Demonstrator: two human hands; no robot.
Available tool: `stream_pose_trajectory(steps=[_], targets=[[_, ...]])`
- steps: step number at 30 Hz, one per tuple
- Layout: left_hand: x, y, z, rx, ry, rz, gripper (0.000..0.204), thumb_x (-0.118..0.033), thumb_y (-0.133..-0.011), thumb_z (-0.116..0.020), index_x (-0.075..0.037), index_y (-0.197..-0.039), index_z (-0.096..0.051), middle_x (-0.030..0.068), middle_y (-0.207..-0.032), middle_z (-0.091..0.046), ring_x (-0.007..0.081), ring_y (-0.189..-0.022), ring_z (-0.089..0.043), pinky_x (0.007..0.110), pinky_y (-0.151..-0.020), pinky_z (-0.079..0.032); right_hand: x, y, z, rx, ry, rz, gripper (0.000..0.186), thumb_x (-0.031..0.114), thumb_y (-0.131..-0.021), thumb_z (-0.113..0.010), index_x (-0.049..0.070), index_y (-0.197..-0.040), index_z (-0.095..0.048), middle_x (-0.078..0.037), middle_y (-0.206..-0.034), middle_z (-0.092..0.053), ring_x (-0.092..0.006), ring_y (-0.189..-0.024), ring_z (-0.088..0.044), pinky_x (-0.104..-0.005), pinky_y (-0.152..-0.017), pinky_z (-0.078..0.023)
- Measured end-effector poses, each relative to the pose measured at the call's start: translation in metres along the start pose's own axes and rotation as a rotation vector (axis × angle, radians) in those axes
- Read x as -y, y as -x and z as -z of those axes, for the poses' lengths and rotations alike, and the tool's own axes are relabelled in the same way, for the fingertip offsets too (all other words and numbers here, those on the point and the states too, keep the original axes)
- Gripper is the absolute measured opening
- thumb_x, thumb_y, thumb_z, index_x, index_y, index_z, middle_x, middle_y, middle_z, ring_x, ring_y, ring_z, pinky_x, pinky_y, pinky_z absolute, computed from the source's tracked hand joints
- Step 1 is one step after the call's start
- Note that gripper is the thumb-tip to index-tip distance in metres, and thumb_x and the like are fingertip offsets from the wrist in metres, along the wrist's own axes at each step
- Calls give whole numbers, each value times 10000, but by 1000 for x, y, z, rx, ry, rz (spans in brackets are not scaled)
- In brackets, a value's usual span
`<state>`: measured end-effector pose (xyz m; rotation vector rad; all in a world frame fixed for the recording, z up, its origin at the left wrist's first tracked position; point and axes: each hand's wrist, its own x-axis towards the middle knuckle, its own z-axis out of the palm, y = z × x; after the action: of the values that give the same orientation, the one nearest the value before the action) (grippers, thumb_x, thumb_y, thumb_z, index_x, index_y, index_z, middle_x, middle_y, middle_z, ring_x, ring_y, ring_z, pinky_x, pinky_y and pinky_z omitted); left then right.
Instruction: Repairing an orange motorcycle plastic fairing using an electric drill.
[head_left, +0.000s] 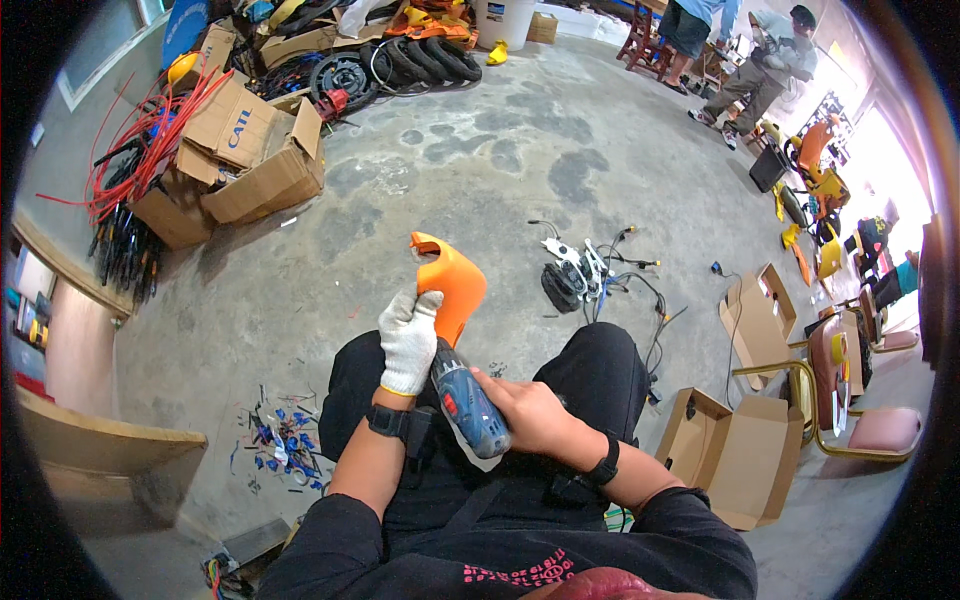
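Observation:
My left hand (410, 340), in a white knitted glove, is closed on a curved orange plastic cover (452, 285) above my lap. A hooked, open end of the cover points away from me. My bare right hand (530, 408) grips a blue and black cordless drill (465, 405). The drill's chuck meets the cover's lower end, close beside the gloved fingers. Whether a bit or screw sits there is hidden. The drill's handle is mostly covered by my right hand.
White and black parts with cables (580, 275) lie on the floor beyond my knees. Blue scraps (285, 440) are scattered at left. Open cardboard boxes (725, 455) and a pink-seated chair (885, 430) stand at right. A carton (235, 130) and tyres (430, 62) are far left; two people stand far right.

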<state>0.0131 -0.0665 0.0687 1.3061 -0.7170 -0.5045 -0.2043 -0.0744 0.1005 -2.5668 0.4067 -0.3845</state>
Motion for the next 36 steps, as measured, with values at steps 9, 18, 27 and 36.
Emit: stream_pose_trajectory(steps=[9, 18, 27, 36], targets=[[16, -30, 4, -374, 332, 194, 185, -220, -980, -628, -45, -932, -657, -43, -814, -627, 62, -716, -547, 246, -648, -466, -3, 4, 2, -92, -360, -83, 819, 134, -711, -745, 15, -1443, -397, -200, -1045, -672, -336, -863, -699, -394, -756, -556], [29, -45, 42, -395, 773, 287, 296, -327, -1007, -544, -79, -1165, -580, 62, -1096, -653, 231, -986, -645, 407, -863, -532, -16, -22, 14, -629, -1474, -886, 225, 109, -866, -715, 12, -1017, -579, -52, -838, -608, -168, -705, -622, -321, -655, -539], [39, -32, 15, -351, 968, 476, 355, -374, -1020, -493, -83, -1210, -563, 67, -1203, -626, 229, -1111, -616, 381, -932, -515, -53, -12, 2, -433, -1927, -959, 220, 152, -911, -679, -9, -1024, -581, -114, -911, -652, -254, -855, -674, -377, -731, -563], [40, -17, -18, -319, 989, 616, 353, -350, -1003, -551, -90, -1242, -559, 49, -1168, -632, 208, -1057, -619, 384, -929, -510, -35, -20, 10, -552, -1730, -687, 483, 127, -928, -672, 23, -1347, -456, -142, -1283, -592, -347, -1168, -612, -382, -799, -533]])
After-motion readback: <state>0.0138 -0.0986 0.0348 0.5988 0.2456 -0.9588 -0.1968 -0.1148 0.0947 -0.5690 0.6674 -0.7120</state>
